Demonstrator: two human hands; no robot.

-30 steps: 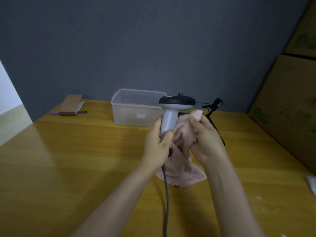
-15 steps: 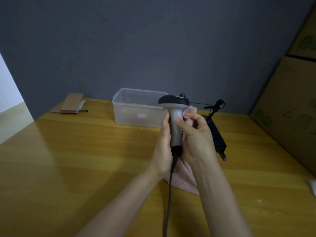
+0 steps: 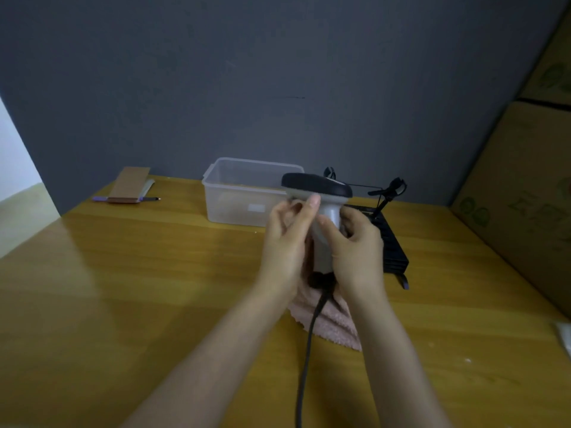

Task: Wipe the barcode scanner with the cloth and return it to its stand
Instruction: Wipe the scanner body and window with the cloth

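Wiping step in hand, by the look of it. Scanner [image 3: 321,211] held upright above the desk [image 3: 154,288], head level, cord [image 3: 309,350] trailing toward the camera. Left hand [image 3: 285,242] closed around the handle with the pink cloth [image 3: 330,322] pressed behind it; right hand [image 3: 358,245] gripping the handle's other side. Next: finish the rub, then reach for the black stand [image 3: 392,245] just behind.

The cloth [image 3: 332,322] is mostly hidden behind both hands; the scanner cable [image 3: 304,366] runs off the bottom edge; a white object [image 3: 564,336] at the table's right edge is cut off.
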